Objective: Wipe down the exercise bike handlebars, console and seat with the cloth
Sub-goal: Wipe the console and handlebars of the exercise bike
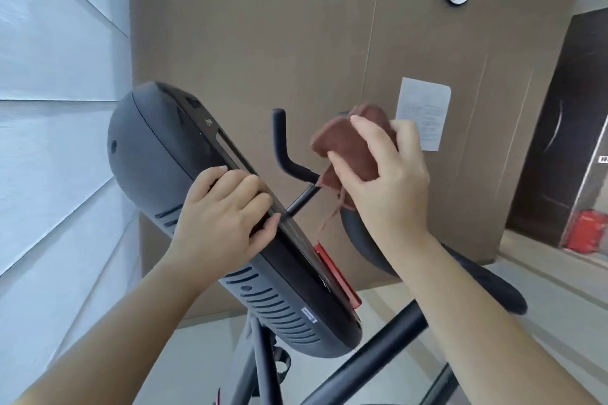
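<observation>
Left hand (227,210) gripping console (197,181) edge, fingers curled over; right hand (385,181) clutching bunched brown cloth (348,145) beside handlebar (283,148).

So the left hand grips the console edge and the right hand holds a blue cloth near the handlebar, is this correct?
Not quite: the head view shows the cloth is reddish-brown, not blue. The rest holds: the left hand grips the console edge and the right hand holds the cloth near the handlebar.

Left hand (227,207) gripping the console (184,154) edge, right hand (385,181) clutching a bunched brown cloth (348,138) above the handlebar (283,148).
</observation>
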`<move>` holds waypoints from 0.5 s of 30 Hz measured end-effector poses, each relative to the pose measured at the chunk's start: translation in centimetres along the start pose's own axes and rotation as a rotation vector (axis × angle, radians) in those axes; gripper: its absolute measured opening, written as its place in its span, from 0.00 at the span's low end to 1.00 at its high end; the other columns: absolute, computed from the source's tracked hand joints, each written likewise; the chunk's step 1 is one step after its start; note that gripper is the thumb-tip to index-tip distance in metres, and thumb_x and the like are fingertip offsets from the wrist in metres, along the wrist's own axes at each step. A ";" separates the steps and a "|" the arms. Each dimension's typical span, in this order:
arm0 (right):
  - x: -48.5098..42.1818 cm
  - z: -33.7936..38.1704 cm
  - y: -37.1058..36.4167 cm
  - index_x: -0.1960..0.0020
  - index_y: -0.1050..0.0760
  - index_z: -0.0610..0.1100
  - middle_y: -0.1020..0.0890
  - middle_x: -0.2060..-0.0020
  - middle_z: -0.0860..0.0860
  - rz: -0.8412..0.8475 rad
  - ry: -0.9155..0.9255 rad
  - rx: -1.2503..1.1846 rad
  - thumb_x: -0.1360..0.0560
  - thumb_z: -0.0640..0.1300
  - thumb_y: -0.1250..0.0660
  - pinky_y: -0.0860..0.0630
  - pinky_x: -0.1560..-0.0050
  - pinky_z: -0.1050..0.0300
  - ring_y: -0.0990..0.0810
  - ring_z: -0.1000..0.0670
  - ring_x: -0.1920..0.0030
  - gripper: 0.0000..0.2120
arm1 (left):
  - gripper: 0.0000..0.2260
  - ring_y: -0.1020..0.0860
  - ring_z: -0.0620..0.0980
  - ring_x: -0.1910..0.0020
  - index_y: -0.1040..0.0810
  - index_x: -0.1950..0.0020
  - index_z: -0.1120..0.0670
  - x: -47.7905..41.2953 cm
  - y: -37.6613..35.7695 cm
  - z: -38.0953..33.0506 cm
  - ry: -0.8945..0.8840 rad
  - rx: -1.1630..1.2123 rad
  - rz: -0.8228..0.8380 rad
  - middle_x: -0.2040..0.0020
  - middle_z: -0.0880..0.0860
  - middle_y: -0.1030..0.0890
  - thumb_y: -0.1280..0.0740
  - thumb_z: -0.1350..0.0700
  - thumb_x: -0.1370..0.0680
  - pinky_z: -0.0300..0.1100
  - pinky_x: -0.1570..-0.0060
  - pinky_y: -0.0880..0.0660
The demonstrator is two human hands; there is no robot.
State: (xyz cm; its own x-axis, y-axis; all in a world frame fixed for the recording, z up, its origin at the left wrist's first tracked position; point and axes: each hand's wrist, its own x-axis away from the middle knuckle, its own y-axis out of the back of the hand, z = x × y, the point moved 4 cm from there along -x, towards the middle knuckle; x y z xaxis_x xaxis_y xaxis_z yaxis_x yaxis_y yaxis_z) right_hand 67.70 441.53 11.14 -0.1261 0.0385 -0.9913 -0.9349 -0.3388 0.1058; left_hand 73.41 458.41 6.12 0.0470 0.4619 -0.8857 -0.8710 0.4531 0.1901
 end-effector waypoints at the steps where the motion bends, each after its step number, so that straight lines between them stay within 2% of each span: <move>1: 0.9 -0.3 0.3 0.42 0.23 0.43 0.25 0.53 0.41 0.019 0.010 -0.008 0.31 0.46 0.28 0.25 0.55 0.56 0.24 0.43 0.54 0.19 | 0.09 0.22 0.53 0.59 0.23 0.63 0.56 0.1 0.0 0.0 0.000 -0.002 -0.002 0.60 0.52 0.20 0.36 0.52 0.27 0.47 0.50 0.35; 3: 4.0 -0.9 1.4 0.40 0.24 0.43 0.24 0.53 0.41 0.064 0.051 0.009 0.30 0.47 0.30 0.21 0.56 0.50 0.23 0.43 0.54 0.19 | 0.10 0.22 0.53 0.59 0.24 0.64 0.56 0.2 -0.1 -0.1 0.004 -0.010 -0.013 0.61 0.52 0.20 0.37 0.53 0.26 0.46 0.49 0.35; 6: 7.1 -1.0 2.3 0.42 0.25 0.44 0.22 0.55 0.40 0.139 0.149 0.159 0.29 0.48 0.32 0.21 0.60 0.46 0.23 0.42 0.57 0.17 | 0.10 0.22 0.53 0.60 0.24 0.65 0.56 0.1 0.0 -0.1 0.001 -0.005 -0.024 0.62 0.51 0.20 0.38 0.53 0.26 0.45 0.50 0.35; 8: 5.8 -0.7 1.8 0.44 0.23 0.41 0.22 0.56 0.40 0.126 0.157 0.156 0.30 0.47 0.31 0.21 0.60 0.47 0.23 0.41 0.57 0.16 | 0.09 0.22 0.53 0.60 0.25 0.64 0.56 0.1 0.0 0.0 -0.001 -0.001 -0.025 0.62 0.51 0.20 0.38 0.54 0.26 0.45 0.50 0.36; 12: -0.4 0.0 0.0 0.44 0.22 0.41 0.24 0.53 0.41 -0.034 -0.016 -0.008 0.32 0.46 0.27 0.23 0.54 0.52 0.23 0.43 0.54 0.18 | 0.09 0.22 0.53 0.58 0.25 0.63 0.56 0.3 -0.1 -0.1 -0.008 -0.021 -0.014 0.61 0.52 0.20 0.39 0.54 0.26 0.45 0.50 0.36; 15: 0.6 -1.3 0.2 0.41 0.24 0.44 0.25 0.51 0.43 0.029 -0.024 -0.075 0.31 0.48 0.29 0.26 0.51 0.61 0.25 0.48 0.51 0.19 | 0.09 0.22 0.53 0.57 0.24 0.63 0.56 0.4 -0.1 -0.1 -0.002 -0.038 -0.002 0.59 0.52 0.20 0.39 0.54 0.26 0.46 0.49 0.36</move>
State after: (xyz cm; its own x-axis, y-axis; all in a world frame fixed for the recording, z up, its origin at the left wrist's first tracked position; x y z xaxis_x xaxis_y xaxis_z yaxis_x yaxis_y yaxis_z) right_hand 67.82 440.30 10.44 -0.1611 0.0497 -0.9857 -0.9034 -0.4095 0.1270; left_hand 73.50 458.45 5.68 0.0497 0.4628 -0.8851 -0.8890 0.4243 0.1720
